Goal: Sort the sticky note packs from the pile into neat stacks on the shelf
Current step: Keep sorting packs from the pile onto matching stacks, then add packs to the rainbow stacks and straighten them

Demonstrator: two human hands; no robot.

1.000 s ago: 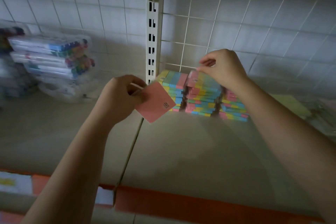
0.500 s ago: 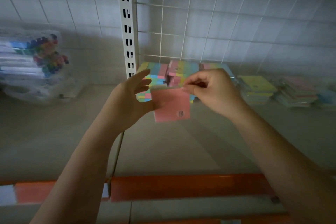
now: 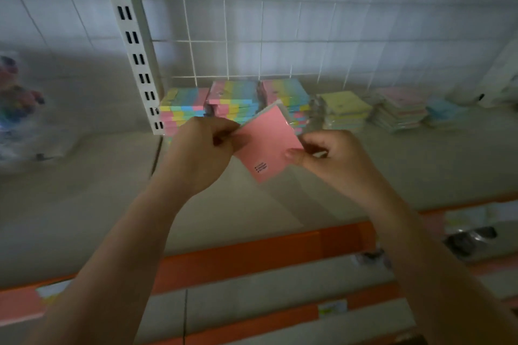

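A pink sticky note pack in clear wrap is held tilted above the shelf. My left hand pinches its left corner and my right hand pinches its right edge. Behind it, against the wire grid, stand three stacks of multicoloured striped packs. To their right lie a yellow-green stack, a pink stack and a pale blue stack.
A white slotted upright rises at the left of the stacks. Bagged coloured markers lie blurred at the far left. The shelf's orange front edge runs below my arms, with lower shelves and more goods beneath.
The pack has turned to a tilted, diamond-like pose. My left hand has gone from a flat support behind it to pinching its corner. The view has swung right, showing more stacks.
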